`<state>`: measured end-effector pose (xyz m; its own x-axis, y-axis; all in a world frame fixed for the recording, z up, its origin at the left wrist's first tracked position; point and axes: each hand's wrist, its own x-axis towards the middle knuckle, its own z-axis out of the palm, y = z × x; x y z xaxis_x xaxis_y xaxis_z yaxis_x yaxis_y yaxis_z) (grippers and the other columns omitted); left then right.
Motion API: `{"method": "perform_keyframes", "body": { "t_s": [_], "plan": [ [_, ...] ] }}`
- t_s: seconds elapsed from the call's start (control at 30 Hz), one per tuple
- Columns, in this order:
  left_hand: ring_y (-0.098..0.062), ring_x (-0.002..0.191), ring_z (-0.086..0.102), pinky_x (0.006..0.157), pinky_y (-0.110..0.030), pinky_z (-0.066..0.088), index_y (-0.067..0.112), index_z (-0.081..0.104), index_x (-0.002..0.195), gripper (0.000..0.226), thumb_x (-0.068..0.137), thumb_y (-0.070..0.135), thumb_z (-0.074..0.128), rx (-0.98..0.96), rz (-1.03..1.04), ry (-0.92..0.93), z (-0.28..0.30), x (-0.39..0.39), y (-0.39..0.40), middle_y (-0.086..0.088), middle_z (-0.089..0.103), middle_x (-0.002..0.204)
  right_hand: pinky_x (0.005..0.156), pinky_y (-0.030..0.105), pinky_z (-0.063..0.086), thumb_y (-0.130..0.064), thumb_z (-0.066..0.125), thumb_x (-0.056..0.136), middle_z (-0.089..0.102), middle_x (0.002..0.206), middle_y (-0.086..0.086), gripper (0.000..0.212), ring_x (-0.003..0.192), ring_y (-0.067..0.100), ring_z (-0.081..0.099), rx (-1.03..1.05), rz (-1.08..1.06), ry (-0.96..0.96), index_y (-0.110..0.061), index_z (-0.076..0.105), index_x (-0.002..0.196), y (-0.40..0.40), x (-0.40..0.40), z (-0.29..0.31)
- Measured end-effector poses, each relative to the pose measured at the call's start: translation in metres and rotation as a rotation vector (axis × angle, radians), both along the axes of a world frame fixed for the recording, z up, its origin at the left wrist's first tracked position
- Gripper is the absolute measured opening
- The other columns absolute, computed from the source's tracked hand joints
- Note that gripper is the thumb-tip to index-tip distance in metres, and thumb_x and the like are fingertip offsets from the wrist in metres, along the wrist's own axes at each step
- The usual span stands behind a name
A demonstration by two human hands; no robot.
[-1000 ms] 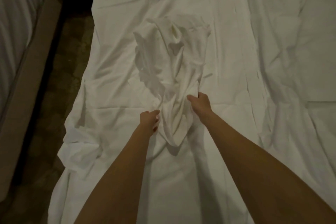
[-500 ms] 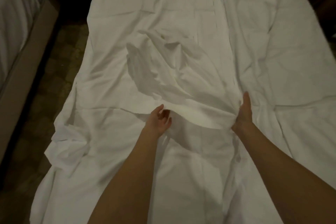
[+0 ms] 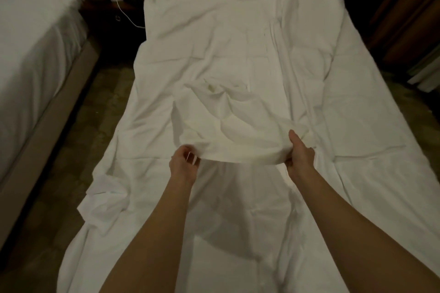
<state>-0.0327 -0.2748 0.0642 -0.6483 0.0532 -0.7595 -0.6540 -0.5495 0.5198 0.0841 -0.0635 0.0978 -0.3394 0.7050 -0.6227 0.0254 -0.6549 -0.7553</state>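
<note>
2 grips pinching cloth (image 3: 238,126): left hand (image 3: 183,162), right hand (image 3: 300,154) | held edge left-right | rest lies away

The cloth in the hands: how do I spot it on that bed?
Find the bed under a rumpled white sheet. On its middle lies a smaller white cloth. Only it is gripped at the near edge by left hand and right hand, and bears a yellowish spot.

White pillowcase (image 3: 228,126), wrinkled, small yellowish stain near far edge, spread on the bed, near edge lifted
</note>
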Motion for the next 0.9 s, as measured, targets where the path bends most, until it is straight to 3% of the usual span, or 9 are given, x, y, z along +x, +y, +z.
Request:
{"method": "perform_keyframes", "body": {
  "t_s": [0.1, 0.2, 0.23, 0.3, 0.43, 0.63, 0.8, 0.87, 0.9],
  "plan": [
    [-0.017, 0.062, 0.049, 0.057, -0.03, 0.051, 0.008, 0.053, 0.075, 0.02, 0.087, -0.006, 0.045, -0.152, -0.141, 0.033, 0.021, 0.003, -0.012, -0.006, 0.052, 0.058, 0.096, 0.041, 0.049, -0.01, 0.069, 0.085, 0.055, 0.131, 0.01, 0.059, 0.116, 0.028, 0.056, 0.07, 0.005, -0.085, -0.002, 0.043, 0.138, -0.011, 0.005, 0.011],
    [-0.015, 0.057, 0.045, 0.046, -0.023, 0.048, 0.013, 0.051, 0.087, 0.015, 0.09, 0.0, 0.045, -0.466, -0.618, 0.068, 0.017, 0.028, -0.019, -0.005, 0.047, 0.064, 0.102, 0.043, 0.046, -0.012, 0.07, 0.085, 0.056, 0.129, 0.008, 0.06, 0.118, 0.029, 0.055, 0.141, -0.022, -0.182, -0.004, 0.045, 0.138, -0.027, 0.017, 0.001],
    [-0.015, 0.056, 0.044, 0.045, -0.023, 0.046, 0.013, 0.048, 0.091, 0.012, 0.09, 0.001, 0.047, -0.566, -0.771, 0.06, 0.011, 0.04, -0.022, -0.006, 0.046, 0.067, 0.103, 0.041, 0.044, -0.014, 0.071, 0.085, 0.055, 0.132, 0.011, 0.06, 0.12, 0.029, 0.054, 0.154, -0.042, -0.215, -0.003, 0.045, 0.138, -0.034, 0.023, -0.005],
    [-0.016, 0.053, 0.044, 0.046, -0.024, 0.045, 0.007, 0.045, 0.08, 0.012, 0.088, 0.0, 0.047, -0.715, -1.028, 0.014, -0.001, 0.064, -0.029, -0.008, 0.043, 0.064, 0.103, 0.036, 0.043, -0.019, 0.07, 0.086, 0.052, 0.135, 0.015, 0.063, 0.122, 0.031, 0.053, 0.169, -0.064, -0.271, 0.0, 0.042, 0.139, -0.047, 0.033, -0.016],
    [-0.019, 0.056, 0.053, 0.052, -0.029, 0.052, 0.006, 0.042, 0.076, 0.016, 0.091, -0.001, 0.042, -0.74, -1.397, -0.151, -0.022, 0.108, -0.042, -0.012, 0.051, 0.071, 0.1, 0.03, 0.039, -0.02, 0.065, 0.091, 0.045, 0.141, 0.017, 0.071, 0.127, 0.03, 0.047, 0.187, -0.137, -0.338, 0.0, 0.026, 0.147, -0.06, 0.051, -0.031],
    [-0.018, 0.061, 0.058, 0.056, -0.029, 0.048, 0.003, 0.049, 0.09, 0.011, 0.09, 0.014, 0.054, -0.815, -1.493, -0.214, -0.047, 0.115, -0.067, -0.009, 0.06, 0.078, 0.105, 0.044, 0.039, -0.021, 0.061, 0.093, 0.047, 0.137, 0.027, 0.06, 0.126, 0.039, 0.047, 0.264, -0.056, -0.7, 0.009, 0.038, 0.138, -0.066, 0.1, -0.065],
    [-0.016, 0.067, 0.059, 0.055, -0.025, 0.045, 0.009, 0.056, 0.1, 0.019, 0.09, 0.024, 0.062, -0.801, -1.138, 0.173, -0.048, 0.084, -0.042, -0.009, 0.064, 0.091, 0.105, 0.046, 0.036, -0.023, 0.059, 0.093, 0.046, 0.136, 0.031, 0.057, 0.126, 0.042, 0.045, 0.254, 0.231, -0.83, 0.013, 0.041, 0.134, -0.087, 0.127, -0.088],
    [-0.017, 0.08, 0.062, 0.055, -0.025, 0.047, 0.013, 0.052, 0.111, 0.035, 0.088, 0.036, 0.065, -0.698, -1.121, 0.261, -0.04, 0.083, -0.014, -0.007, 0.062, 0.104, 0.088, 0.041, 0.045, -0.021, 0.061, 0.092, 0.064, 0.1, 0.025, 0.028, 0.099, 0.034, 0.06, 0.302, 0.471, -0.749, 0.006, 0.064, 0.098, -0.103, 0.125, -0.091],
    [-0.019, 0.09, 0.062, 0.057, -0.026, 0.049, 0.014, 0.048, 0.12, 0.049, 0.085, 0.045, 0.066, -0.675, -1.169, 0.289, -0.036, 0.085, 0.001, -0.006, 0.059, 0.112, 0.074, 0.036, 0.046, -0.021, 0.061, 0.092, 0.062, 0.077, 0.014, 0.024, 0.078, 0.027, 0.06, 0.329, 0.61, -0.695, -0.005, 0.061, 0.074, -0.112, 0.121, -0.091]
  ]
}}
